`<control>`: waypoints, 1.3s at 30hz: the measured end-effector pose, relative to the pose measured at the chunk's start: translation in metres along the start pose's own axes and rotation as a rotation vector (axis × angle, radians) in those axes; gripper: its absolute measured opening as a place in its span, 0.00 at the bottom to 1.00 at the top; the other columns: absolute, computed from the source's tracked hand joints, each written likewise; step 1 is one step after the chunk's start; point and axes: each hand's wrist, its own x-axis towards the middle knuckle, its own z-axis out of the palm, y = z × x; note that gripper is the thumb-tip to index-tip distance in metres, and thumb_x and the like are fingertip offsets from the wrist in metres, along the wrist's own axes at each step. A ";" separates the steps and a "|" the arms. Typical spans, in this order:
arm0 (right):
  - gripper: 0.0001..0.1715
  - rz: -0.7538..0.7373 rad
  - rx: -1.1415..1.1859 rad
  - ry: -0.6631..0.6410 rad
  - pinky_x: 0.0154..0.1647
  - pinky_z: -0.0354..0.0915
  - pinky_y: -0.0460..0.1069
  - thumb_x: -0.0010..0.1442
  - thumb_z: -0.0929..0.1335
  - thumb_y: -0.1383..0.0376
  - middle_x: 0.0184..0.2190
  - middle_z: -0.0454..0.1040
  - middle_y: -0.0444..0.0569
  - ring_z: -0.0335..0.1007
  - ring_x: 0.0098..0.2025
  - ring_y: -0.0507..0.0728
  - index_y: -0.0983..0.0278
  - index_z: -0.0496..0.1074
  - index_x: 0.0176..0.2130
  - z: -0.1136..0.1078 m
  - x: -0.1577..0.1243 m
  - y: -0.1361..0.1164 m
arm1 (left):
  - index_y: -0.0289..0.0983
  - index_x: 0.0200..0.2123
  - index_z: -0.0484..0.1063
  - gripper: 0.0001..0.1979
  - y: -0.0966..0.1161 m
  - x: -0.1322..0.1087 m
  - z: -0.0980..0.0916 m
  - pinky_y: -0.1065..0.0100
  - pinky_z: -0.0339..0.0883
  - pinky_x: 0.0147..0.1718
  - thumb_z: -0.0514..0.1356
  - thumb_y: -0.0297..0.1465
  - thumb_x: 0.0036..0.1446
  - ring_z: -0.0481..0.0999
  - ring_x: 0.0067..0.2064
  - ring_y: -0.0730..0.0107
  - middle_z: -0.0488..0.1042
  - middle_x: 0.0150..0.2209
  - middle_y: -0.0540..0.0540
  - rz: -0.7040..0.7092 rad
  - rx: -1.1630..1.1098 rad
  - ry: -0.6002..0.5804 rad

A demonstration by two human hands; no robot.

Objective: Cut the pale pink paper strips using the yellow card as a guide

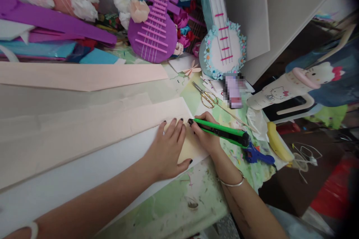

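My left hand (168,149) lies flat with its fingers spread, pressing on the right end of a pale peach sheet (120,119) that lies over a white board (112,160). Wrapped in my right hand (206,134) is a green utility knife (224,130) with a black slider. Its front end is beside the board's right edge, close to my left fingertips; whether the blade is out I cannot make out. A blue glue gun (256,155) lies partly behind the knife's rear end.
Gold-handled scissors (209,99) lie past my right hand. At the back stand a purple paper instrument (154,33) and a light blue one (224,52). A white tumbler (280,89) and a yellow banana-shaped object (277,142) are at the right. A cut peach strip (84,76) lies farther back.
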 end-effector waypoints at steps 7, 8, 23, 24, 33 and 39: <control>0.07 -0.036 -0.040 -0.023 0.32 0.63 0.47 0.55 0.68 0.61 0.25 0.72 0.41 0.68 0.28 0.53 0.60 0.66 0.31 0.000 0.000 0.001 | 0.21 0.65 0.53 0.43 -0.001 0.000 0.001 0.41 0.37 0.62 0.47 0.51 0.59 0.47 0.67 0.39 0.52 0.66 0.27 0.005 -0.006 0.014; 0.07 -0.042 -0.039 -0.027 0.32 0.63 0.47 0.55 0.68 0.60 0.25 0.72 0.41 0.68 0.29 0.53 0.60 0.66 0.31 0.000 0.000 0.001 | 0.21 0.64 0.54 0.43 -0.001 0.000 0.001 0.41 0.37 0.62 0.47 0.51 0.59 0.47 0.67 0.39 0.52 0.66 0.27 0.003 -0.006 0.014; 0.07 -0.047 -0.041 -0.038 0.30 0.63 0.46 0.55 0.68 0.61 0.25 0.72 0.41 0.68 0.28 0.53 0.60 0.65 0.31 0.000 0.000 0.001 | 0.22 0.65 0.54 0.43 0.000 -0.001 0.003 0.41 0.36 0.62 0.47 0.51 0.59 0.47 0.67 0.39 0.51 0.66 0.27 0.004 -0.002 0.024; 0.07 -0.046 -0.046 -0.032 0.31 0.63 0.46 0.55 0.68 0.61 0.25 0.72 0.41 0.68 0.28 0.53 0.60 0.66 0.31 0.000 0.000 0.001 | 0.22 0.65 0.54 0.43 0.000 -0.001 0.003 0.41 0.36 0.62 0.47 0.52 0.58 0.47 0.67 0.39 0.51 0.66 0.27 0.005 -0.002 0.022; 0.07 -0.021 -0.047 -0.046 0.30 0.63 0.47 0.54 0.69 0.60 0.26 0.73 0.41 0.68 0.28 0.53 0.60 0.66 0.31 0.001 0.000 0.003 | 0.20 0.64 0.53 0.44 0.000 0.000 0.003 0.40 0.37 0.62 0.48 0.51 0.58 0.46 0.67 0.37 0.51 0.66 0.26 0.010 -0.011 0.022; 0.07 -0.031 -0.051 -0.033 0.30 0.63 0.46 0.54 0.69 0.61 0.25 0.73 0.41 0.68 0.27 0.53 0.60 0.66 0.30 0.000 -0.001 0.001 | 0.20 0.64 0.53 0.44 0.000 -0.001 0.003 0.40 0.36 0.62 0.48 0.51 0.59 0.46 0.67 0.37 0.51 0.66 0.26 0.011 -0.011 0.023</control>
